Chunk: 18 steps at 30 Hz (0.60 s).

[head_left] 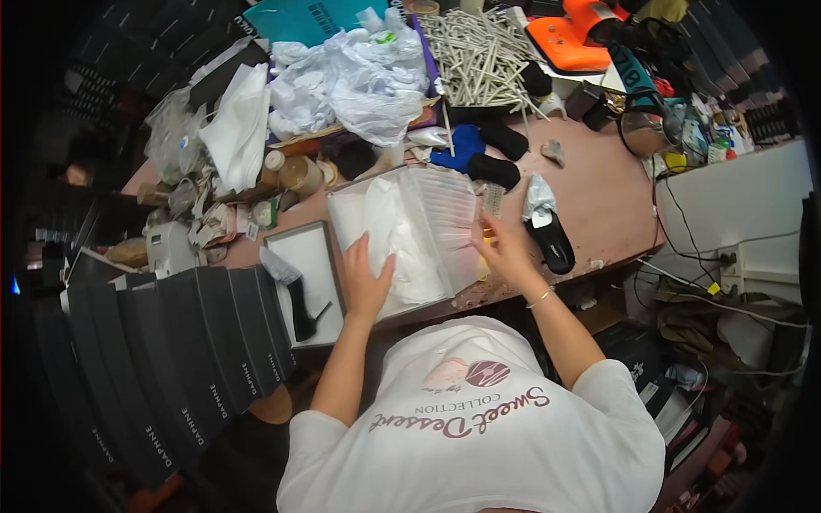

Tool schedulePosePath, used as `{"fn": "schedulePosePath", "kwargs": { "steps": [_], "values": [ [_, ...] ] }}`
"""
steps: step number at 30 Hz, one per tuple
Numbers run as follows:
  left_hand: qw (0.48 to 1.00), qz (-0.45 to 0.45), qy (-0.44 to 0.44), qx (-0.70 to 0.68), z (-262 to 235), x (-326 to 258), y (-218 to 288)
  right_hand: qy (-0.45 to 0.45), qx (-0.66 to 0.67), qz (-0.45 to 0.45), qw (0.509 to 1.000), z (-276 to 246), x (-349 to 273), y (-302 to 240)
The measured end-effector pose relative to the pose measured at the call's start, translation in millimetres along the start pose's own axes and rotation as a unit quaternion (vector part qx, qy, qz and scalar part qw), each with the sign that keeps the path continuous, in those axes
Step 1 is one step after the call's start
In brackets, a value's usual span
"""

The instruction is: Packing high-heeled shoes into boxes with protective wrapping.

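Observation:
In front of me on the table lies a shallow light box with crumpled white tissue paper in it. A clear, pleated plastic sheet spreads over its right side. My left hand rests on the tissue and the box's left side, fingers spread. At the sheet's right edge my right hand has its fingers bent, pinching the sheet; some fingertips are partly hidden. Left of the box, a black heeled shoe stands in an open grey shoebox. A black shoe stuffed with white paper lies to the right.
Dark shoeboxes stand in a row at my left. Behind are a heap of white tissue, a tray of thin white sticks, black shoe-shaped pieces and an orange device. Jars crowd the left; cables hang right.

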<state>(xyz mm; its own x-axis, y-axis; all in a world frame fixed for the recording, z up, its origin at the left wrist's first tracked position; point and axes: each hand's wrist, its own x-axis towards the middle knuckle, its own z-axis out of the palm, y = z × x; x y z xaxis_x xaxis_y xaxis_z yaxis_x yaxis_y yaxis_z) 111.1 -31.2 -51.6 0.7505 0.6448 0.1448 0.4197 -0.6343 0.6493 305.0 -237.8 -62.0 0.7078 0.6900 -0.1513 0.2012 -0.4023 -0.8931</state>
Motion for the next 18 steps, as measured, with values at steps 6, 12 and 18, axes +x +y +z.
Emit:
{"fn": "schedulePosePath", "kwargs": {
  "steps": [6, 12, 18],
  "values": [
    [0.993, -0.114, 0.008, 0.023, 40.1, 70.3, -43.3, -0.149, 0.012, -0.070, 0.986, -19.6, -0.4, -41.1],
    [0.958, -0.128, 0.071, -0.248, -53.8, 50.6, 21.7, 0.010, 0.103, -0.198, 0.975, 19.5, 4.7, -96.3],
    [0.994, 0.061, 0.024, -0.090, -113.4, 7.3, 55.3, -0.084, 0.055, -0.275, 0.956, 51.5, 59.9, -126.1]
  ]
}}
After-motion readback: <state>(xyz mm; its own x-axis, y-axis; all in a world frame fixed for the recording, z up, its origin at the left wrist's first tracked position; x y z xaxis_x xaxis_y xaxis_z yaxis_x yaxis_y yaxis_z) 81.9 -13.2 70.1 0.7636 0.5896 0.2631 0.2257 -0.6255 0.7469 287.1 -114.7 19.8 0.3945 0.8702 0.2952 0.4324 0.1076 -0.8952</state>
